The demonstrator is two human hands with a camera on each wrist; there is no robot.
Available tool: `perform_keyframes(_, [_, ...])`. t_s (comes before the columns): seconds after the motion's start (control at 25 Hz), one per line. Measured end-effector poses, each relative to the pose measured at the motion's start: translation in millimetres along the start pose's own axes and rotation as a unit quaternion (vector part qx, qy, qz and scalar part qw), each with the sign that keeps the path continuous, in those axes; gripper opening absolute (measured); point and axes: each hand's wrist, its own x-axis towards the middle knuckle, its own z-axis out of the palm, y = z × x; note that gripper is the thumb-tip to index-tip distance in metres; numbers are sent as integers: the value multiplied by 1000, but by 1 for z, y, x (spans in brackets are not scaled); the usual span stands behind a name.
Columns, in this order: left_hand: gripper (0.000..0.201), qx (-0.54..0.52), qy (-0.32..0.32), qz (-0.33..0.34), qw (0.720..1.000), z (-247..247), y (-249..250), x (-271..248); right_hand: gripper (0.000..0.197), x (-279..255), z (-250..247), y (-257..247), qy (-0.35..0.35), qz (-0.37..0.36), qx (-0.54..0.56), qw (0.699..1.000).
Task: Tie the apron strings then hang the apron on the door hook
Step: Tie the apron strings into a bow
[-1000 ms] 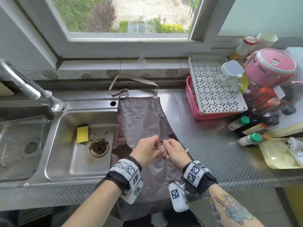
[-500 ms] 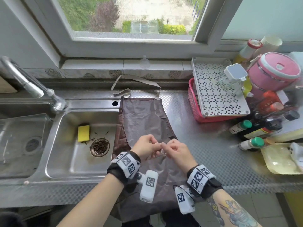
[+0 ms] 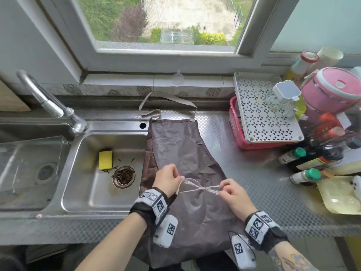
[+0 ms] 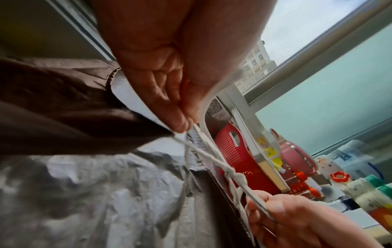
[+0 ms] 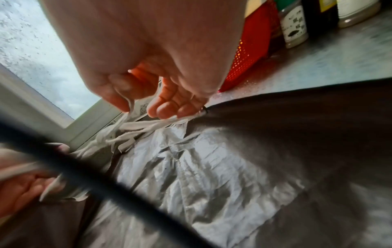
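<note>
— Pinching the strings (image 3: 197,187) with both hands?
— Yes. The left hand (image 3: 167,179) and the right hand (image 3: 233,194) each grip an end, and the strings cross in a twist between them.
— And the apron (image 3: 175,151)?
— Flat on the counter (image 3: 254,173), beside the sink (image 3: 101,169), its bottom edge hanging over the front.

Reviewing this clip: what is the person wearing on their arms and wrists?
Both forearms are bare, with no sleeves. Each wrist carries a black wrist strap wrapped by a white band printed with black square marker codes, and a white camera pod bearing one more marker hangs beneath each wrist. A thin black cable runs by the right pod. The right forearm shows a colourful tattoo.
</note>
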Motion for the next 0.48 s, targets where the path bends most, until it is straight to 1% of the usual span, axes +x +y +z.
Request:
perform_keyframes(0.08, [15, 11, 6, -3, 1000, 2, -7, 4, 25, 6, 8, 2, 11, -8, -41, 999])
perform_keyframes(0.12, [17, 2, 5, -13, 1000, 0, -12, 7, 22, 10, 11, 1, 24, -13, -67, 997])
perform_keyframes(0.16, [23, 6, 18, -21, 1000, -6, -18, 13, 18, 15, 13, -1, 44, -19, -94, 994])
perform_keyframes(0.2, [30, 29, 47, -29, 998, -11, -26, 21, 18, 22, 15, -4, 66, -30, -117, 990])
perform_keyframes(0.24, [37, 60, 81, -36, 994, -17, -34, 27, 19, 29, 18, -11, 78, -41, -136, 987])
perform_keyframes(0.28, [47, 87, 106, -57, 989, -21, -40, 32, 21, 35, 23, -19, 75, -51, -154, 984])
perform_keyframes(0.32, [59, 102, 113, -92, 984, -23, -47, 36, 23, 42, 30, -26, 55, -58, -176, 981])
perform_keyframes(0.4, [79, 89, 85, -180, 976, -25, -62, 43, 29, 54, 49, -44, -11, -59, -220, 974])
perform_keyframes(0.44, [83, 67, 61, -214, 973, -25, -71, 48, 33, 58, 59, -55, -45, -49, -230, 971])
perform_keyframes(0.48, [81, 47, 34, -232, 971, -26, -77, 50, 39, 62, 69, -65, -74, -31, -225, 971])
